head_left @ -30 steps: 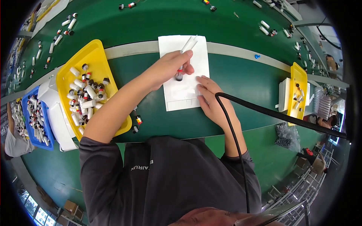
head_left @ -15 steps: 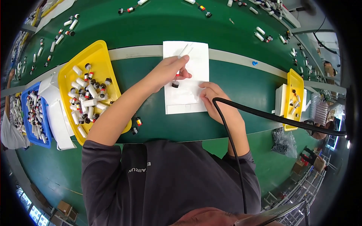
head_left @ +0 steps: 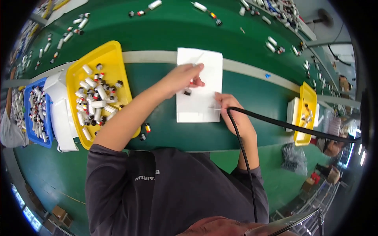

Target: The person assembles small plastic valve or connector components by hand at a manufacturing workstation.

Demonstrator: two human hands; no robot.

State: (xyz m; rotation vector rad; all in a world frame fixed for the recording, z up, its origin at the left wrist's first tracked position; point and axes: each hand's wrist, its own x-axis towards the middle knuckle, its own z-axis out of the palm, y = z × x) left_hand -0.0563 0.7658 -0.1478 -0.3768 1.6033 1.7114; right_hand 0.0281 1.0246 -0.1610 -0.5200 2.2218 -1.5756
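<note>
Part [head_left: 187, 92]: where is it?

Over the sheet [head_left: 197, 108]. My left hand [head_left: 182, 80] is clamped on its middle; black end pokes out toward me, pale end away, blurred. Contact with the sheet: can't tell.

Your right hand [head_left: 238, 118]?

At the sheet's right edge, fingers bunched. Can't tell if they pinch anything.

What could go wrong?

A loose pinch, I reckon, and the part twists out and rolls. If my right hand lifts, the sheet may slide. Snagging is possible too: a cable [head_left: 283, 124] crosses that hand in view, contact unclear.

What's around?

Loaded yellow tray [head_left: 112, 55] by my left forearm [head_left: 134, 108], which covers its near corner. Loose pieces [head_left: 148, 128] beside that corner. Blue tray [head_left: 49, 129] farther left. Small tray [head_left: 311, 90] far right, cable across its near end.
</note>
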